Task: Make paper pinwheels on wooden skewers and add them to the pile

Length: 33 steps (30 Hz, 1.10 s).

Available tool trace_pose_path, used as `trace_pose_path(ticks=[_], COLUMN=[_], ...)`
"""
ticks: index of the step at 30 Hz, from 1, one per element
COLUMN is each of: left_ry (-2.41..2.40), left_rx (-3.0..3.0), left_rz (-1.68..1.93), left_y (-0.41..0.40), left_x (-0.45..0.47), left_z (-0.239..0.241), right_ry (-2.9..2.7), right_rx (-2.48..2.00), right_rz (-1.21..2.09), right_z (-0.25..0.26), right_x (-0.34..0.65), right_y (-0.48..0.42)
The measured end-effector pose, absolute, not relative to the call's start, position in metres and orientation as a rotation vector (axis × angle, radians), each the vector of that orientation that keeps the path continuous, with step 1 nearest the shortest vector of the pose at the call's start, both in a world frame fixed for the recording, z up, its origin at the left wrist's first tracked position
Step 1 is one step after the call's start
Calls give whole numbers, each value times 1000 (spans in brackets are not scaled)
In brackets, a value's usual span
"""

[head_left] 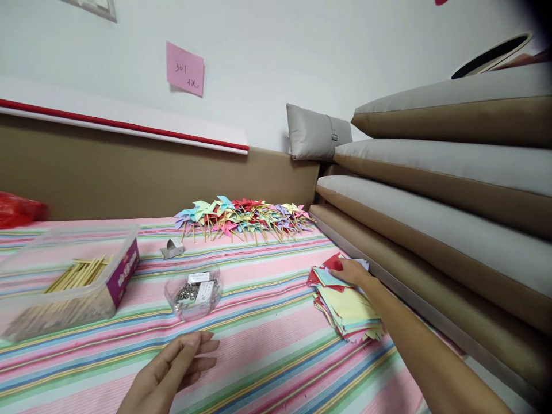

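Note:
My right hand [351,271] reaches out to the right and rests on top of a stack of coloured paper squares [345,307], its fingers pinching a red sheet at the top. My left hand [172,368] hovers low over the striped cloth [267,333], palm up, fingers loosely curled and apart, with nothing in it. Just beyond that hand stands a small clear tub of metal pins [194,293]. A heap of finished paper pinwheels on sticks [244,217] lies at the far side of the cloth.
A clear plastic box of wooden sticks [64,282] stands at the left. A small grey folded piece [172,248] lies near the pinwheels. Stacked cushions [452,190] rise along the right, a red bag [17,210] sits far left, and a pink note [184,69] hangs on the wall.

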<state>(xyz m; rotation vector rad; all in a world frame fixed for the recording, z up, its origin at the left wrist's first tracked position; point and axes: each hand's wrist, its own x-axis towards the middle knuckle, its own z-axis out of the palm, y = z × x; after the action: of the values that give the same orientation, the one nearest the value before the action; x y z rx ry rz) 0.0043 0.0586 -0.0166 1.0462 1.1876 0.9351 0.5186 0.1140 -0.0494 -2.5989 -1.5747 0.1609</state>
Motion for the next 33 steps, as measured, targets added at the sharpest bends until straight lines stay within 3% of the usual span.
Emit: trace_pose_path(ticks=[10, 15, 21, 29, 33], left_ry=[1174, 1129, 1020, 1035, 995], left_rx=[1002, 1014, 1057, 873, 726], left_rz=[939, 957, 897, 1065, 1084], left_y=[56, 57, 57, 48, 61], left_x=[5, 4, 8, 6, -9], left_z=[-9, -12, -20, -13, -22], right_ry=[-1134, -998, -985, -879, -929], right_rx=[-2449, -2012, -1329, -790, -891], right_rz=[250, 366, 654, 1167, 1043], right_z=[-24, 23, 59, 55, 33], right_x=[492, 462, 347, 195, 169], right_y=[107, 89, 50, 39, 42])
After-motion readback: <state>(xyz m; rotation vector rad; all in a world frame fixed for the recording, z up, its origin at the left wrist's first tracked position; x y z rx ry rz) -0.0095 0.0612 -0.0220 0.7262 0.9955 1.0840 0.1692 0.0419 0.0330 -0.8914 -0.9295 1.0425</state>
